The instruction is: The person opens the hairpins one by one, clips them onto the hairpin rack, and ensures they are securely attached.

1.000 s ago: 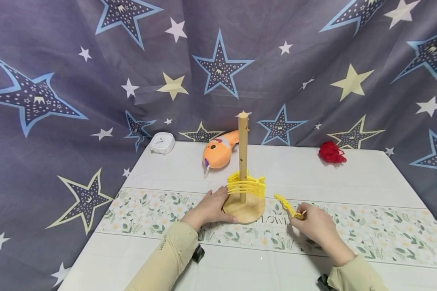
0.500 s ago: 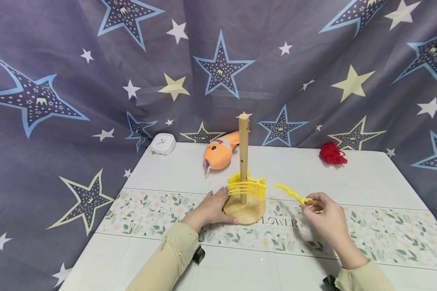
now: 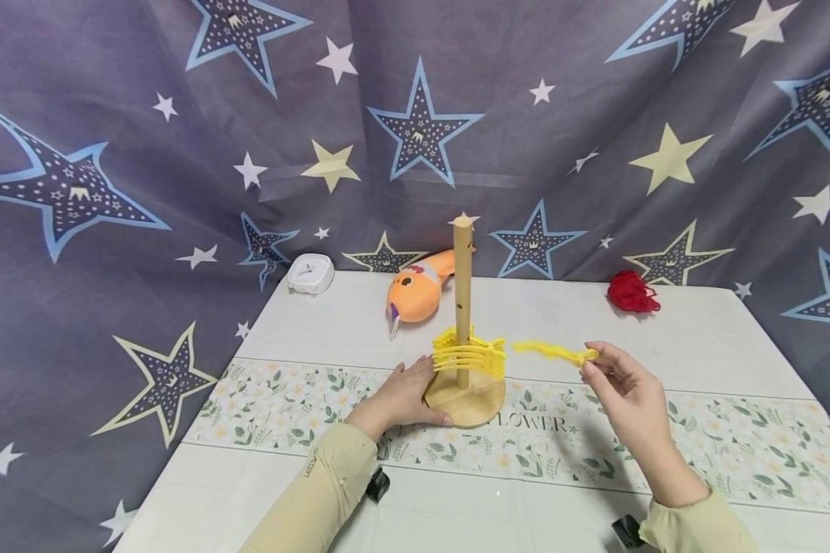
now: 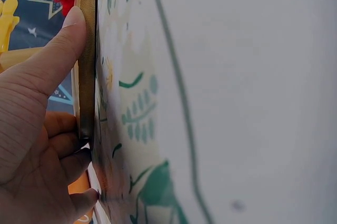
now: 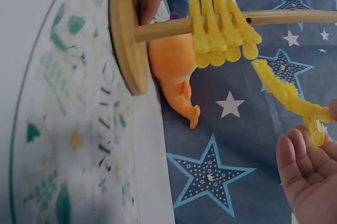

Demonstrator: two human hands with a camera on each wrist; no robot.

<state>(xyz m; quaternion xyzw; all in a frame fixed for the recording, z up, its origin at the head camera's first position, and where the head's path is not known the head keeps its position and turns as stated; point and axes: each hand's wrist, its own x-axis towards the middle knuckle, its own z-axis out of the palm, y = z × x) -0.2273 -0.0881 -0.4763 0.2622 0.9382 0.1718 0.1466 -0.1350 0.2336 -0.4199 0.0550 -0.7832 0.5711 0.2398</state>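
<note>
A wooden stand with an upright post rises from a round base. My left hand holds the base at its left rim, thumb at the front and fingers behind. Several yellow plastic pieces hang stacked around the lower post; in the right wrist view these pieces show narrow tips and rounded ends. Right of the stand, my right hand pinches one end of a curved yellow plastic piece with a bumpy edge and a rounded tab. Its free end points left, at the stack's height and apart from it.
Behind the stand lies an orange plush toy. A white clock sits at the back left, a red bundle at the back right. The table carries a flowered strip and ends at a star-patterned curtain.
My right hand has lifted the yellow piece up and rightward from near the table, and turned it nearly level. My left hand stays on the base.
</note>
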